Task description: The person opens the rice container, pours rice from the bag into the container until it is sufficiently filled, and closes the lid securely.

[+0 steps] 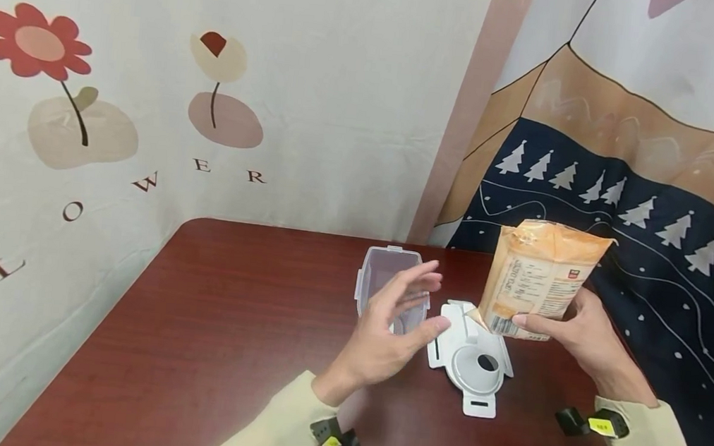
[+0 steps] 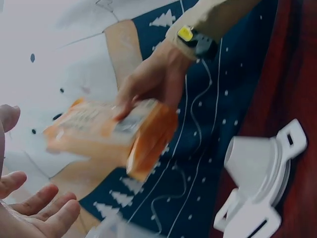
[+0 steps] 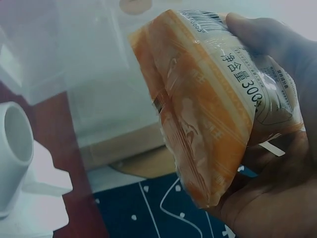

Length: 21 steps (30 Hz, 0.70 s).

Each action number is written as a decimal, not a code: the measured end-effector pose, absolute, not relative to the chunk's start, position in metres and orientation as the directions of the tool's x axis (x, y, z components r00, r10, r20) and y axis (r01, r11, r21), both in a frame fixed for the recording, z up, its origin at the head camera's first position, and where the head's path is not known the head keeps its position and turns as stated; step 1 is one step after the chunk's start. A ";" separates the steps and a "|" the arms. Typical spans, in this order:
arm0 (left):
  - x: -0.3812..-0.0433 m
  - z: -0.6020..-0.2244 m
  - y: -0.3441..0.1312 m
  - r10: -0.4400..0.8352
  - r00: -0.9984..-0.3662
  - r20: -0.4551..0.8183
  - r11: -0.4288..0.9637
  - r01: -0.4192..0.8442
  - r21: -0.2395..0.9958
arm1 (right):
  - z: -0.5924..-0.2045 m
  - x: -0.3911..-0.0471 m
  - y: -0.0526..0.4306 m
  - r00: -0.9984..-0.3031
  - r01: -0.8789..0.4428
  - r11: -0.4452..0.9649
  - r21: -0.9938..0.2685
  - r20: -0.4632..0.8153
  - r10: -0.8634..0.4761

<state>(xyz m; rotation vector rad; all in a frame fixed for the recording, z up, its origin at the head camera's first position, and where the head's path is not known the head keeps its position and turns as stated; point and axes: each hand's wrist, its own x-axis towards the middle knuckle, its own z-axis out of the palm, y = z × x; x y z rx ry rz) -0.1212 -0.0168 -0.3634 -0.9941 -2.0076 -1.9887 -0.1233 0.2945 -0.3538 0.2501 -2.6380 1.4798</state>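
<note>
My right hand grips an orange and white printed plastic food packet by its lower end, with the thumb across the front near the barcode. The packet is held up over the right side of the table, and its folded, sealed end shows in the right wrist view. My left hand is raised with fingers spread and holds nothing. Behind it stands a clear plastic container, partly hidden by that hand. A white lid with side flaps and a round spout lies on the table between the hands.
The dark red wooden table extends far to the left. A pale flower-printed curtain hangs behind it. At the right, a navy cloth with white trees borders the table edge, close to my right arm.
</note>
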 end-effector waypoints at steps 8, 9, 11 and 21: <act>-0.116 -0.365 0.017 0.396 -0.813 0.428 -0.059 0.442 0.895 | -0.342 -0.119 0.290 -0.992 -0.117 0.527 -0.842 0.074 -0.101; -0.115 -0.366 0.020 0.397 -0.817 0.418 -0.056 0.433 0.900 | -0.341 -0.119 0.289 -0.993 -0.108 0.533 -0.839 0.064 -0.101; -0.114 -0.367 0.026 0.403 -0.826 0.394 -0.052 0.409 0.911 | -0.339 -0.119 0.288 -0.993 -0.098 0.543 -0.834 0.046 -0.108; -0.111 -0.374 0.050 0.403 -0.860 0.313 -0.074 0.310 0.948 | -0.331 -0.119 0.286 -0.992 -0.050 0.609 -0.792 -0.030 -0.121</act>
